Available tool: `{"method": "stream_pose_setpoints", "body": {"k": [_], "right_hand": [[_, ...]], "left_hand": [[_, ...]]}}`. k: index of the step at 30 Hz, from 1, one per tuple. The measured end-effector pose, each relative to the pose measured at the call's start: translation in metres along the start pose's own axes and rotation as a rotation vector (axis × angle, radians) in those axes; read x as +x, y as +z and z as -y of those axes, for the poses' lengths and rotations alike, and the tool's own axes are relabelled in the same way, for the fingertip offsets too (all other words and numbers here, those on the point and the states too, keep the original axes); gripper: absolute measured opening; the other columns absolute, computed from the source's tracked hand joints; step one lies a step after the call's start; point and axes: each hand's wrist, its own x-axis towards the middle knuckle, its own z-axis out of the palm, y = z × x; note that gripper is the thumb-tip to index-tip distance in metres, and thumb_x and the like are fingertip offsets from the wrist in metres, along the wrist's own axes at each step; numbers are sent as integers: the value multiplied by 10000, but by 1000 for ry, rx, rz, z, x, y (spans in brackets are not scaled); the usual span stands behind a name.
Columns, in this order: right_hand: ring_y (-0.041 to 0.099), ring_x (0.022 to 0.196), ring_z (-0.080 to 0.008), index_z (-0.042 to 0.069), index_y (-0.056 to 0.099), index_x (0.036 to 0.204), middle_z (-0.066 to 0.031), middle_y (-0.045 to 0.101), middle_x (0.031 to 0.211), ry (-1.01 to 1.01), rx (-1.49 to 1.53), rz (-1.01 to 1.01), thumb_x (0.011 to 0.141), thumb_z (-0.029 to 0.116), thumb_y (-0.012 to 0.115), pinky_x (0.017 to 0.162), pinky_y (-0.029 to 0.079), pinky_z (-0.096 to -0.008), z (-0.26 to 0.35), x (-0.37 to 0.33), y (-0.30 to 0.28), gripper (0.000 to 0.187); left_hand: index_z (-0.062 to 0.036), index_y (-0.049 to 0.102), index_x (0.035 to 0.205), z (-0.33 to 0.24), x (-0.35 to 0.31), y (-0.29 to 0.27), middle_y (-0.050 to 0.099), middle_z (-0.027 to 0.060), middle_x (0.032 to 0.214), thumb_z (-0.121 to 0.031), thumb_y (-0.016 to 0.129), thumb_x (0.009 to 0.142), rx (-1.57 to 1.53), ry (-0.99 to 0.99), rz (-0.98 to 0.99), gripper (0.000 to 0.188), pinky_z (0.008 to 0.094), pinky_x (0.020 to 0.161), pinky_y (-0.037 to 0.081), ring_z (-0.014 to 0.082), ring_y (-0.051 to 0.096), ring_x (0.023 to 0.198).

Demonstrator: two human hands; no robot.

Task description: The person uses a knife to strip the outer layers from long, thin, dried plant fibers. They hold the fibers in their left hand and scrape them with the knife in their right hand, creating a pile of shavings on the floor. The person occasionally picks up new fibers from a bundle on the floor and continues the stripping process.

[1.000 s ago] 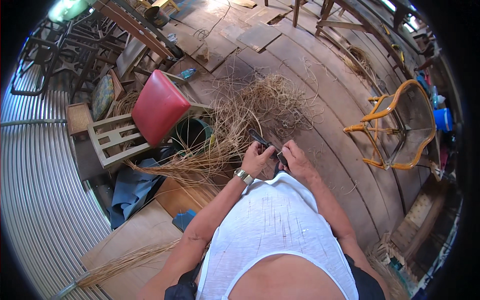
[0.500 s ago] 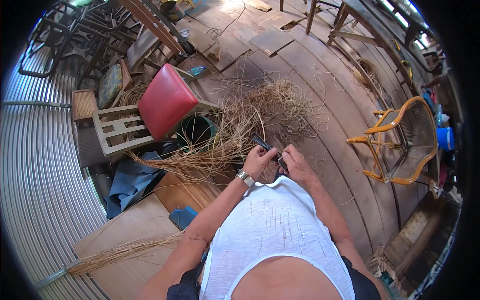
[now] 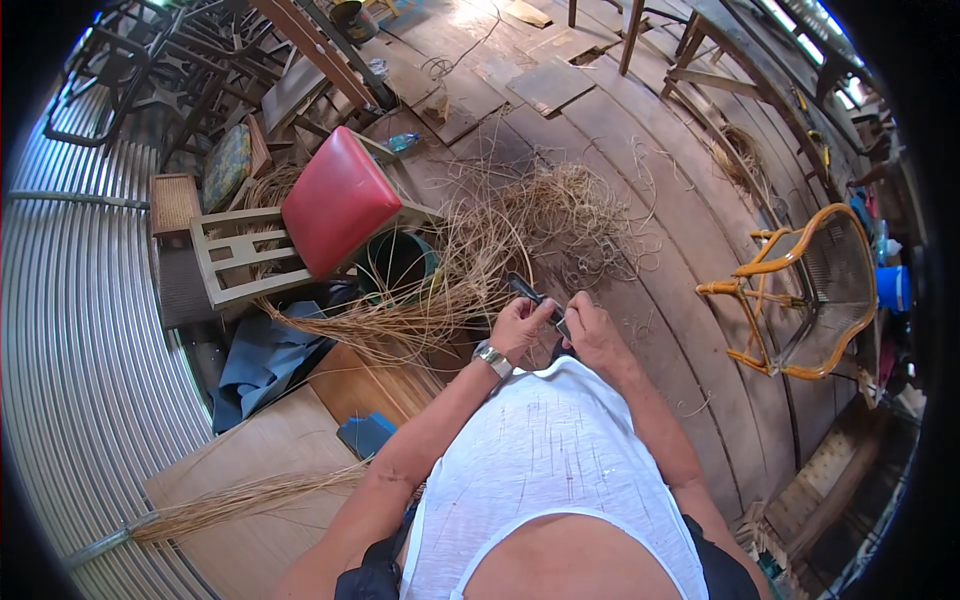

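Left hand [image 3: 518, 330], one, closed on a dark slender tool [image 3: 521, 286] above the plank floor [image 3: 690, 335]; right hand [image 3: 594, 332], one, closed on a dark piece [image 3: 563, 328] at the tool's near end, whether joined I cannot tell. Just beyond, tangled cane strands [image 3: 570, 205], loose; towards the floor's left edge, a red-seated chair [image 3: 340, 205]; towards its right edge, an orange-framed chair [image 3: 777, 263].

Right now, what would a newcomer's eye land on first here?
Probably the red-seated chair, left of centre, and next to it the big tangle of tan strands on the floor. The orange-framed chair stands out on the right. Near the middle, the left hand holds a slim dark tool, with the right hand close beside it.
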Motion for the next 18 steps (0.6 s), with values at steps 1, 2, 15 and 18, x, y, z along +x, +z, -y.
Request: {"method": "stream_pose_setpoints", "body": {"k": [1,2,15,18], "right_hand": [[609,632,-376,-6,420,935,-227,573,668,-123,-125,-28,957,127,406,587,470,-471,-16,2,7,136],[600,658,-424,-10,410,936,-244,562,678,-246,-250,-56,954,118,407,603,460,-501,-30,1,12,130],[519,895,-382,12,453,942,-200,474,923,-356,-492,-231,857,50,497,752,452,-458,3,-18,3,102],[512,912,-368,7,471,939,-188,465,946,-289,-530,-270,834,40,507,779,456,-447,10,-28,-2,115]], "left_hand": [[-75,594,975,-1,0,5,564,-64,739,-298,705,877,85,82,-21,267,168,476,345,10,437,533],[-65,596,1008,-2,-2,8,567,-59,758,-277,713,872,142,102,-74,277,172,496,343,9,439,564],[-62,621,1032,-45,-12,33,561,-73,753,-348,639,919,21,-8,193,308,166,525,365,-5,457,596],[-65,619,930,-34,-4,45,561,-55,738,-251,592,947,47,60,181,189,180,545,371,17,474,622]]}}
